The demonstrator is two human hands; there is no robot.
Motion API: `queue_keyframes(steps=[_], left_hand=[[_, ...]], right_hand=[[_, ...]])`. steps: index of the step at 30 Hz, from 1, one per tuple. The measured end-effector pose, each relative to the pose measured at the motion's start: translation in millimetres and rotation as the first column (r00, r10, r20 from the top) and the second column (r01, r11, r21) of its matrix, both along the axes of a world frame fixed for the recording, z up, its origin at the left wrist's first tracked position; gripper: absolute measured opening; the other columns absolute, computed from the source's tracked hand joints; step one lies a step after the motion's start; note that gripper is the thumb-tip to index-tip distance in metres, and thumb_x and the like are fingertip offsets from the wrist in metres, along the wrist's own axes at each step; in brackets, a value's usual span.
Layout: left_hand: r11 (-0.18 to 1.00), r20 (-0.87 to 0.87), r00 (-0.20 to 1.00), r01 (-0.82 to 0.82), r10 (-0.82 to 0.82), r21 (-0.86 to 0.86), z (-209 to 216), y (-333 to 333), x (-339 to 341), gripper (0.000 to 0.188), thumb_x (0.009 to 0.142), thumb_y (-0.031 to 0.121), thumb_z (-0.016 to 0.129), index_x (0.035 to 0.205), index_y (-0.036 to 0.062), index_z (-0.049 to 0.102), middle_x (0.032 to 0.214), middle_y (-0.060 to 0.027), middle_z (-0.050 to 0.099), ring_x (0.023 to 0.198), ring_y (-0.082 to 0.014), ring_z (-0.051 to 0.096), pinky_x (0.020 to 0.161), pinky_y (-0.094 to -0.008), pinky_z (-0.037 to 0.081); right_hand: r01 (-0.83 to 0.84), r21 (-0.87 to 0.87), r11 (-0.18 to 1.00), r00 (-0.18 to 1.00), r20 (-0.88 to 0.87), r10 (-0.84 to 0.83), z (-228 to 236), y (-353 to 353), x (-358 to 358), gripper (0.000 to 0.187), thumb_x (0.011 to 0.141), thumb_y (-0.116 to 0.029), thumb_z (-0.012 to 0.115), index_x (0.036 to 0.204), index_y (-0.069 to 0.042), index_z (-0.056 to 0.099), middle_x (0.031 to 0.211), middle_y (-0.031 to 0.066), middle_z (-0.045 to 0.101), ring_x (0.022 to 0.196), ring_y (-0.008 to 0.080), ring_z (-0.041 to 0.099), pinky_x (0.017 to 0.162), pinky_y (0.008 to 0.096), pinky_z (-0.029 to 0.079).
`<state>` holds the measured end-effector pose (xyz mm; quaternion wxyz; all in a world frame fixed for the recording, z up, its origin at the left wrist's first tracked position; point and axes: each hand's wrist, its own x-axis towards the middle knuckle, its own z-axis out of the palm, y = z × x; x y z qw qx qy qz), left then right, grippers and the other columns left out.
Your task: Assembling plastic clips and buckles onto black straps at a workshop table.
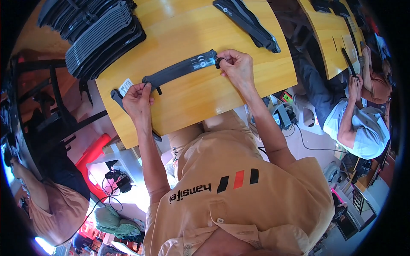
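A flat dark grey strap point(177, 72), with a printed patch toward its right part, stretches across the wooden table in front of me. My left hand point(139, 101) pinches its left end between thumb and fingers. At the other end, my right hand point(237, 70) is closed on the strap's tip, where a small black piece shows by the fingertips. Next to my left hand lies a white label point(125, 87). A second dark strap point(116, 96) runs beneath that hand, partly hidden by it.
Thick stacks of dark straps point(104, 42) rise at the table's far left. More folded straps point(247, 24) lie at the far right of the yellow wooden table point(188, 115). A person in a pale shirt point(361, 130) works at another table on the right; another person point(55, 200) is at left.
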<state>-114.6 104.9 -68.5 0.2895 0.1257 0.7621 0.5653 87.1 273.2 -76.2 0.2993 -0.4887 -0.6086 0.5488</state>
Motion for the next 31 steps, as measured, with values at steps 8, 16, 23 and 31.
queue_keyframes(steps=[8, 16, 23, 31], left_hand=[[1.000, -0.043, 0.999, 0.005, -0.006, -0.021, 4, 2, 3, 0.013, 0.079, 0.008, 0.065, 0.079, -0.0025, 0.057, 0.062, -0.0029, 0.055, 0.045, -0.0067, 0.046, 0.041, -0.0193, 0.037], [0.999, -0.046, 0.999, 0.009, -0.011, -0.037, 4, 2, 4, 0.014, 0.080, 0.008, 0.065, 0.080, -0.0029, 0.056, 0.062, -0.0030, 0.054, 0.046, -0.0070, 0.046, 0.041, -0.0191, 0.037], [0.998, -0.091, 0.996, 0.016, -0.022, -0.068, 6, 3, 5, 0.015, 0.080, 0.009, 0.065, 0.081, -0.0043, 0.057, 0.060, -0.0040, 0.055, 0.046, -0.0075, 0.048, 0.042, -0.0201, 0.037], [0.990, -0.163, 0.986, 0.008, -0.032, -0.141, 8, 5, 6, 0.015, 0.080, 0.010, 0.064, 0.082, -0.0043, 0.058, 0.060, -0.0056, 0.056, 0.045, -0.0086, 0.049, 0.042, -0.0212, 0.039]], right_hand=[[-0.005, 0.010, 1.000, 1.000, 0.026, 0.004, 3, 0, -1, 0.014, 0.070, 0.002, 0.059, 0.082, 0.003, 0.065, 0.064, 0.0059, 0.062, 0.052, 0.0085, 0.057, 0.044, 0.0220, 0.050], [0.012, -0.023, 1.000, 1.000, 0.018, -0.011, 5, 0, -2, 0.013, 0.070, 0.002, 0.060, 0.082, 0.003, 0.065, 0.063, 0.0054, 0.062, 0.051, 0.0077, 0.057, 0.042, 0.0209, 0.049], [0.021, -0.008, 1.000, 1.000, 0.024, -0.021, 9, -2, -5, 0.011, 0.073, 0.003, 0.058, 0.081, 0.003, 0.065, 0.060, 0.0020, 0.058, 0.048, 0.0047, 0.051, 0.041, 0.0181, 0.044], [0.008, 0.039, 0.999, 0.997, 0.078, -0.011, 12, -1, -4, 0.012, 0.074, 0.001, 0.058, 0.083, 0.002, 0.066, 0.061, 0.0027, 0.060, 0.050, 0.0054, 0.054, 0.041, 0.0186, 0.045]])
